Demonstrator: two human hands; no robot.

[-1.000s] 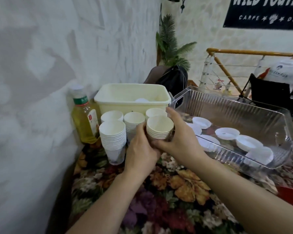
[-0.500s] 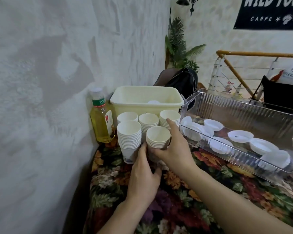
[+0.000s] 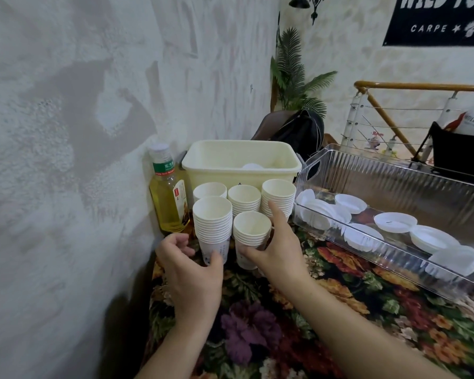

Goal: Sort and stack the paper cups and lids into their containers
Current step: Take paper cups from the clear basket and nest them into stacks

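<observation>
Several stacks of white paper cups stand on the floral tablecloth in front of a cream bin. My right hand grips the short front stack, thumb low on its front and index finger up behind it. My left hand curves round the base of the tall stack; its thumb lies on the front, and the fingers sit just left of it with a small gap. Three more stacks stand behind. White lids lie in the clear ribbed bin on the right.
A bottle of yellow liquid stands against the rough white wall, left of the cups. One white lid shows inside the cream bin. A dark backpack and a railing lie beyond the table.
My left hand let go of the short stack and moved left to the base of the tall stack. My right hand keeps hold of the short stack. The camera moved closer.
</observation>
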